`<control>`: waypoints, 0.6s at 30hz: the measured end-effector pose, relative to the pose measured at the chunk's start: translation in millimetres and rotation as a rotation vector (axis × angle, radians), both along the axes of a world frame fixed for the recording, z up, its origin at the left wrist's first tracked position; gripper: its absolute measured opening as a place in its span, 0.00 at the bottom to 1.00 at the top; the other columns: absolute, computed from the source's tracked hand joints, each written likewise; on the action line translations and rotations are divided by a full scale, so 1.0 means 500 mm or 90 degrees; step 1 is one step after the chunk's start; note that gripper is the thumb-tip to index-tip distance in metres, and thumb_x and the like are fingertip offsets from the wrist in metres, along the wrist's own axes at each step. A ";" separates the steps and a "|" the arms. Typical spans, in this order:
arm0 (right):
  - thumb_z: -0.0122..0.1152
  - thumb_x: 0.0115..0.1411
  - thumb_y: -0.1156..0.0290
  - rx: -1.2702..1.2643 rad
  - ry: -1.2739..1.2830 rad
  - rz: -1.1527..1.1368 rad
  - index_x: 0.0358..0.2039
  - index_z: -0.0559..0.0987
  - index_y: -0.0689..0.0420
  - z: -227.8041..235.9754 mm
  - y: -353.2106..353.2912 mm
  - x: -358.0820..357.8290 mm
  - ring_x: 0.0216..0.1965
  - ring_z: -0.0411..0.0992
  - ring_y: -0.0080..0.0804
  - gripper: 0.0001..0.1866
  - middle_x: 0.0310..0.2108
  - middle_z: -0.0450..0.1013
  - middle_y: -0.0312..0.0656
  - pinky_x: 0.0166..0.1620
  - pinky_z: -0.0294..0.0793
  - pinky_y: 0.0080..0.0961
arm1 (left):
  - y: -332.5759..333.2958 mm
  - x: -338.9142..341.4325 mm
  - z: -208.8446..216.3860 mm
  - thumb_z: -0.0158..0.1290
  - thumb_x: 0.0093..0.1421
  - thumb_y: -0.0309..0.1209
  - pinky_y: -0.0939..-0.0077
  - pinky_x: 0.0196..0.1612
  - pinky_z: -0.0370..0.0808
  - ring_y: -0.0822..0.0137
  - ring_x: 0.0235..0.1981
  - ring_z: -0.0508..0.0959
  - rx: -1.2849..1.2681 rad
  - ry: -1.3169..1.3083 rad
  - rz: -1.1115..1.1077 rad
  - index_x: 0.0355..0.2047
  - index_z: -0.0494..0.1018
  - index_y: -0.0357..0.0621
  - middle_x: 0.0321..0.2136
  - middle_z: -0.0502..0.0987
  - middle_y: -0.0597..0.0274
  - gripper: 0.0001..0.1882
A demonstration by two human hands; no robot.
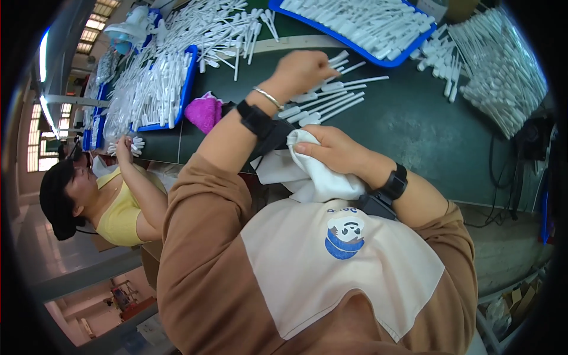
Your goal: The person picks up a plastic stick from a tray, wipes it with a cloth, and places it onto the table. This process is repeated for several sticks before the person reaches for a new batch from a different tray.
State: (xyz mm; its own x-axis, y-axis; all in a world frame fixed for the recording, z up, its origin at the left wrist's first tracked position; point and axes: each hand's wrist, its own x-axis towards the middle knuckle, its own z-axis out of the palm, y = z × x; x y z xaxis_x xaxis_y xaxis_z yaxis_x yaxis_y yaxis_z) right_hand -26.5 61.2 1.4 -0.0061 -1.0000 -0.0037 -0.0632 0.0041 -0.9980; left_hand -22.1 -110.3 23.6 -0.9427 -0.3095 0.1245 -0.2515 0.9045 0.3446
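Observation:
Beyond the other hand, my left hand (300, 72), with a bracelet at its wrist, is over the green table with its fingers curled. White stick ends show right beside its fingertips; what lies within the fingers is hidden. A loose group of white plastic sticks with thicker ends (337, 102), like droppers, lies just below and right of that hand. Close to my body, my right hand (337, 151) is closed on a bunched white cloth (319, 177), thumb on top. The cloth hangs down over the table's near edge.
A blue tray (387, 63) full of similar sticks stands at the back, another blue tray (188, 83) at left beside a loose heap. A magenta cloth (204, 112) lies near my left forearm. Bagged sticks (503, 77) are at right. A co-worker in yellow (127, 207) sits at left.

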 end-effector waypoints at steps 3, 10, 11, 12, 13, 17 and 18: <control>0.52 0.56 0.63 0.002 -0.013 -0.022 0.35 0.72 0.60 0.001 0.002 -0.005 0.29 0.66 0.21 0.13 0.28 0.69 0.39 0.34 0.66 0.21 | -0.003 -0.013 -0.008 0.52 0.50 0.46 0.66 0.29 0.70 0.55 0.25 0.74 0.040 -0.074 -0.047 0.24 0.74 0.43 0.21 0.74 0.53 0.17; 0.52 0.56 0.64 0.048 0.000 -0.022 0.35 0.72 0.60 -0.006 -0.003 -0.008 0.30 0.66 0.22 0.13 0.28 0.69 0.39 0.34 0.67 0.21 | -0.208 -0.051 -0.023 0.48 0.53 0.33 0.67 0.33 0.72 0.54 0.28 0.75 -0.097 0.147 0.090 0.32 0.74 0.46 0.27 0.76 0.54 0.09; 0.52 0.56 0.64 0.046 0.004 -0.023 0.35 0.72 0.60 -0.007 -0.003 -0.008 0.30 0.66 0.22 0.13 0.28 0.69 0.39 0.34 0.67 0.21 | -0.259 -0.059 -0.023 0.47 0.52 0.30 0.67 0.35 0.72 0.55 0.31 0.75 -0.176 0.108 0.118 0.32 0.74 0.48 0.29 0.75 0.55 0.08; 0.52 0.56 0.64 0.055 0.003 -0.022 0.35 0.72 0.60 -0.007 -0.003 -0.010 0.29 0.66 0.22 0.13 0.28 0.70 0.39 0.34 0.67 0.21 | -0.301 -0.067 -0.024 0.46 0.51 0.27 0.66 0.37 0.72 0.56 0.34 0.75 -0.254 0.068 0.146 0.33 0.74 0.50 0.32 0.75 0.56 0.10; 0.53 0.56 0.64 0.062 0.001 -0.019 0.35 0.72 0.60 -0.006 -0.003 -0.009 0.29 0.66 0.22 0.13 0.28 0.70 0.38 0.34 0.67 0.21 | -0.332 -0.073 -0.028 0.46 0.51 0.27 0.66 0.37 0.72 0.56 0.34 0.75 -0.257 0.072 0.146 0.33 0.74 0.50 0.32 0.75 0.56 0.10; 0.52 0.57 0.64 0.052 -0.004 -0.026 0.36 0.72 0.60 -0.018 -0.006 -0.007 0.29 0.66 0.22 0.13 0.28 0.70 0.38 0.33 0.67 0.21 | -0.406 -0.096 -0.029 0.46 0.51 0.23 0.68 0.41 0.70 0.58 0.39 0.73 -0.456 -0.024 -0.036 0.35 0.74 0.51 0.35 0.74 0.58 0.13; 0.52 0.57 0.64 0.050 -0.010 -0.035 0.36 0.72 0.60 -0.022 -0.003 -0.008 0.29 0.66 0.21 0.13 0.28 0.70 0.37 0.33 0.67 0.21 | -0.402 -0.101 -0.030 0.45 0.51 0.24 0.68 0.40 0.71 0.59 0.39 0.73 -0.481 -0.059 -0.067 0.35 0.74 0.51 0.35 0.74 0.59 0.12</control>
